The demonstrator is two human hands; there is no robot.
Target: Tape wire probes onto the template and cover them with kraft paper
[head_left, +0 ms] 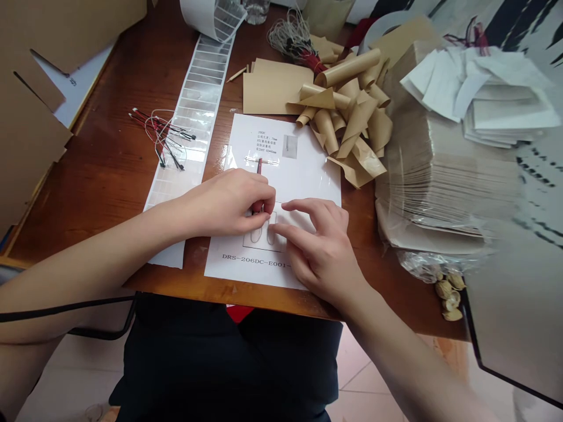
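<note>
My left hand (241, 199) is closed, thumb and fingertips pinched on a small wire lead. Its red end (260, 166) sticks out above my knuckles, and the rest is mostly hidden by my fingers. Under both hands lies a white printed sheet (308, 176) with a drawn outline and the text "DRS-206DC-E001". My right hand (321, 237) is open on the sheet's right side, fingers apart. Its extended fingertips are beside my left fingertips, at the looped shape in the outline. Whether they touch the lead I cannot tell.
Left of the sheet, several loose wire leads (165, 138) lie on a strip of clear labels (193, 111). Curled brown paper pieces (347, 111) and flat brown cards (275, 88) are behind. A bagged paper stack (431, 193) and walnut shells (451, 296) stand right; cardboard (35, 117) left.
</note>
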